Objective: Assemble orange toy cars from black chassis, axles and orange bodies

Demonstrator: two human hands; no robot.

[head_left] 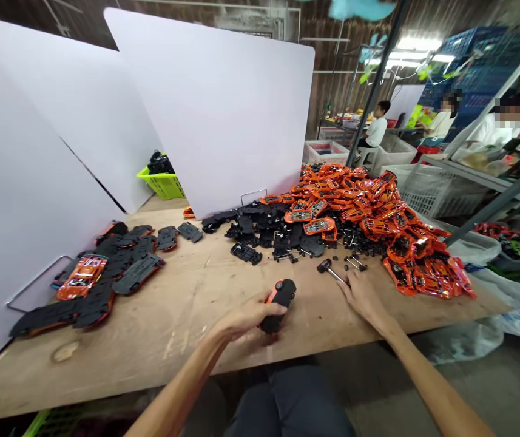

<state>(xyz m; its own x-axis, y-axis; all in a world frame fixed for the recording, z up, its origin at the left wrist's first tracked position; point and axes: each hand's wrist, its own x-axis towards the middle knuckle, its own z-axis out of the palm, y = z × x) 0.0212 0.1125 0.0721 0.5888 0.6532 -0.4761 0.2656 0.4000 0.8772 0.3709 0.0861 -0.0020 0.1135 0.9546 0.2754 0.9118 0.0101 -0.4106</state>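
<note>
My left hand (250, 317) grips a toy car (278, 306) above the near middle of the table, its black underside and wheels turned up and a strip of orange body showing on the left. To the right, my right hand (363, 298) is closed at the handle end of a small hammer (331, 270). The hammer's dark head points away to the left, resting on or close to the tabletop. Just past it lie loose wheel axles (355, 262) and black car bases (246, 252).
A large heap of orange car bodies (346, 200) covers the back right of the wooden table (187, 328). Assembled cars (136, 273) lie mostly upside down at left. White panels (223, 109) stand behind, beside a green basket (162, 184). Other people sit farther back at right.
</note>
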